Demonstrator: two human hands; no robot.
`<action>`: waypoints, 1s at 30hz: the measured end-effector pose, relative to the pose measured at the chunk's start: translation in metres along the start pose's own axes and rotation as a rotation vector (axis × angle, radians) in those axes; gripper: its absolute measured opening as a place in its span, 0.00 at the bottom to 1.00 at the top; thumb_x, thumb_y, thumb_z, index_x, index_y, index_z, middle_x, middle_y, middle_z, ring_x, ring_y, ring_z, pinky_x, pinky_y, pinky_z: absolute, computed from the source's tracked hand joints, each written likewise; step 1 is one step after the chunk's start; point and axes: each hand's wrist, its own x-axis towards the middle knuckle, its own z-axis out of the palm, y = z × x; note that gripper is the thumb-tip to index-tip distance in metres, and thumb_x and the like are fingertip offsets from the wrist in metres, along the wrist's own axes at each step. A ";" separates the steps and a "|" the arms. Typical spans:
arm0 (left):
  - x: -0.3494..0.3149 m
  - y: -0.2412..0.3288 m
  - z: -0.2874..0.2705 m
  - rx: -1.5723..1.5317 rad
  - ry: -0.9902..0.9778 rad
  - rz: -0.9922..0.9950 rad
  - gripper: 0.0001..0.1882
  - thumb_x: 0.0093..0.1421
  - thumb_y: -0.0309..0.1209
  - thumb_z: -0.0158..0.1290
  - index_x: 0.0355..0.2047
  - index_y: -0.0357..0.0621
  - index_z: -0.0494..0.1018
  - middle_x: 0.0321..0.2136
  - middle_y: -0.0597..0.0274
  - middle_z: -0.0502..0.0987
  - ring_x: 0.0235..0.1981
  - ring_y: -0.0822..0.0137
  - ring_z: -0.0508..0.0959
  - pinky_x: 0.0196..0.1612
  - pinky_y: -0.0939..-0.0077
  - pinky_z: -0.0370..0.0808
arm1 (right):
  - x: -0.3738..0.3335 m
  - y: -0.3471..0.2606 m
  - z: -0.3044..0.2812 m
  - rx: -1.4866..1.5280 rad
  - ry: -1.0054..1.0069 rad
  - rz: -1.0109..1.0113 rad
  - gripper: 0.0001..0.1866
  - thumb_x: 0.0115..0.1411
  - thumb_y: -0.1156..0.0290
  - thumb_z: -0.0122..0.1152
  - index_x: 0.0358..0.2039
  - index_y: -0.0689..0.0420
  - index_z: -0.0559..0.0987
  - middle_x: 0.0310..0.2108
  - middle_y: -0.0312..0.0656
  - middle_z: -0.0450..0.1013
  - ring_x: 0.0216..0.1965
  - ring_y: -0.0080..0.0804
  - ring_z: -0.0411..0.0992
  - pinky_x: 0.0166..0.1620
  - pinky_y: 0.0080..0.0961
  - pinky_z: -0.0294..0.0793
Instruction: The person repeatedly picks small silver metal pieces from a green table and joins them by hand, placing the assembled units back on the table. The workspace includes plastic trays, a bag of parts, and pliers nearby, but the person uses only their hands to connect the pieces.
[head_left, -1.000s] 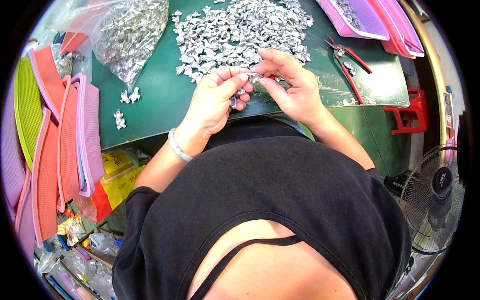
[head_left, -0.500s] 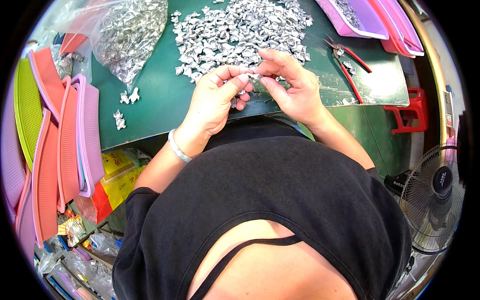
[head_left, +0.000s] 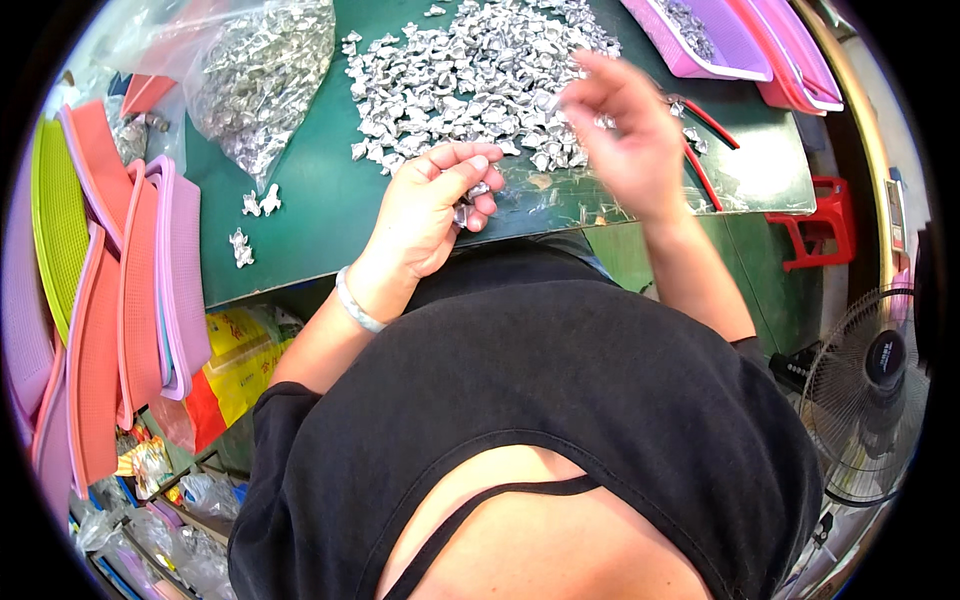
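My left hand [head_left: 440, 200] is closed at the near edge of a wide heap of small silver metal castings [head_left: 470, 80]. Its curled fingers hold a few metal castings [head_left: 470, 198], partly hidden by the palm. To the right, my right hand [head_left: 635, 135] is raised over the heap's right edge, beside red-handled pliers [head_left: 700, 165]. Motion smears its fingers, so whether a casting is in them cannot be made out. At the table's left, a pair of loose castings [head_left: 262, 201] and a single casting [head_left: 241, 248] lie apart from the heap.
A clear plastic bag of castings [head_left: 262, 90] lies at the far left of the green table [head_left: 320, 235]. Pink and purple baskets [head_left: 735, 65] stand far right. Stacked coloured baskets [head_left: 180, 270] line the left side. A red stool [head_left: 825, 225] and a fan [head_left: 870, 400] are on the right.
My right hand has parted from my left and moved right and away, over the heap's edge. My left hand stays nearly in place, still holding castings.
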 end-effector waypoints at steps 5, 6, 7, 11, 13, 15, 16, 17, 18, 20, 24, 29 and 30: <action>-0.005 0.003 0.002 -0.040 0.026 -0.025 0.11 0.58 0.24 0.43 0.39 0.34 0.70 0.26 0.59 0.74 0.21 0.75 0.71 0.20 0.88 0.67 | 0.072 0.016 -0.066 -0.358 0.341 -0.095 0.20 0.51 0.82 0.54 0.46 0.58 0.70 0.24 0.34 0.69 0.24 0.16 0.65 0.29 0.13 0.65; -0.002 0.006 0.003 -0.045 0.007 -0.050 0.11 0.58 0.24 0.43 0.39 0.34 0.69 0.26 0.59 0.74 0.21 0.75 0.72 0.20 0.88 0.67 | 0.082 0.018 -0.083 -0.409 0.363 -0.051 0.18 0.50 0.82 0.53 0.45 0.60 0.71 0.24 0.34 0.69 0.24 0.16 0.65 0.29 0.14 0.65; -0.002 0.006 0.004 -0.048 0.013 -0.055 0.11 0.58 0.24 0.42 0.39 0.33 0.69 0.27 0.58 0.74 0.21 0.74 0.72 0.20 0.87 0.68 | 0.089 0.019 -0.089 -0.429 0.377 -0.017 0.17 0.50 0.82 0.53 0.43 0.61 0.71 0.25 0.35 0.69 0.24 0.16 0.65 0.30 0.14 0.66; -0.001 0.004 0.002 -0.039 0.006 -0.088 0.10 0.59 0.26 0.42 0.38 0.34 0.68 0.25 0.60 0.73 0.22 0.74 0.71 0.20 0.88 0.66 | 0.075 0.035 -0.080 -0.880 0.334 -0.359 0.17 0.49 0.81 0.53 0.42 0.64 0.71 0.23 0.34 0.68 0.22 0.17 0.63 0.30 0.16 0.66; -0.003 0.002 0.000 -0.037 0.025 -0.081 0.09 0.59 0.27 0.42 0.37 0.35 0.69 0.24 0.62 0.72 0.21 0.75 0.70 0.19 0.89 0.65 | 0.045 0.020 -0.052 -0.570 -0.002 -0.046 0.14 0.49 0.75 0.58 0.39 0.57 0.75 0.27 0.39 0.73 0.31 0.32 0.72 0.37 0.24 0.70; 0.000 0.002 0.000 -0.017 0.008 -0.093 0.09 0.59 0.27 0.43 0.36 0.36 0.70 0.23 0.64 0.70 0.21 0.76 0.69 0.19 0.89 0.63 | 0.014 0.021 -0.034 -0.448 -0.188 -0.117 0.17 0.47 0.75 0.58 0.40 0.57 0.74 0.25 0.36 0.72 0.31 0.34 0.70 0.37 0.29 0.68; 0.001 0.002 0.001 -0.003 0.009 -0.091 0.09 0.59 0.28 0.44 0.35 0.37 0.70 0.22 0.65 0.70 0.21 0.76 0.68 0.19 0.89 0.62 | 0.002 0.014 -0.026 -0.489 -0.300 -0.086 0.20 0.46 0.80 0.58 0.43 0.57 0.73 0.26 0.37 0.72 0.33 0.30 0.70 0.42 0.26 0.68; 0.002 0.002 0.001 0.008 0.009 -0.090 0.08 0.59 0.28 0.44 0.35 0.37 0.70 0.22 0.66 0.70 0.21 0.77 0.68 0.19 0.90 0.62 | -0.006 0.009 -0.017 -0.496 -0.358 -0.076 0.21 0.45 0.80 0.58 0.43 0.57 0.72 0.25 0.36 0.71 0.32 0.33 0.69 0.39 0.29 0.68; 0.002 0.001 0.001 0.010 0.012 -0.094 0.08 0.59 0.28 0.44 0.35 0.37 0.70 0.22 0.66 0.70 0.21 0.77 0.68 0.19 0.90 0.62 | -0.012 0.005 -0.011 -0.483 -0.378 -0.062 0.21 0.44 0.80 0.58 0.43 0.57 0.72 0.25 0.36 0.71 0.32 0.33 0.68 0.39 0.29 0.67; 0.002 0.001 0.000 0.012 0.018 -0.098 0.08 0.58 0.28 0.45 0.34 0.38 0.71 0.22 0.66 0.70 0.21 0.77 0.68 0.19 0.89 0.62 | -0.017 0.006 -0.003 -0.504 -0.390 -0.085 0.21 0.44 0.79 0.58 0.43 0.57 0.71 0.24 0.35 0.71 0.31 0.33 0.67 0.38 0.29 0.65; 0.002 0.002 0.000 0.009 0.015 -0.115 0.07 0.57 0.27 0.46 0.34 0.38 0.71 0.22 0.66 0.70 0.21 0.76 0.69 0.20 0.87 0.64 | -0.019 0.009 0.001 -0.527 -0.394 -0.117 0.22 0.43 0.80 0.58 0.43 0.57 0.71 0.24 0.34 0.70 0.31 0.32 0.66 0.39 0.28 0.63; 0.003 -0.001 0.003 0.055 0.018 -0.102 0.08 0.57 0.28 0.47 0.35 0.38 0.70 0.23 0.67 0.70 0.20 0.78 0.68 0.19 0.89 0.63 | -0.018 0.007 0.002 -0.336 -0.338 -0.049 0.21 0.43 0.81 0.57 0.42 0.57 0.72 0.23 0.35 0.70 0.32 0.34 0.66 0.39 0.30 0.63; 0.003 -0.001 0.004 0.080 0.012 -0.102 0.07 0.57 0.28 0.47 0.35 0.38 0.71 0.22 0.67 0.71 0.20 0.79 0.68 0.19 0.89 0.63 | -0.019 0.007 0.003 -0.290 -0.322 -0.040 0.21 0.43 0.81 0.57 0.42 0.57 0.72 0.23 0.34 0.70 0.32 0.34 0.66 0.39 0.30 0.63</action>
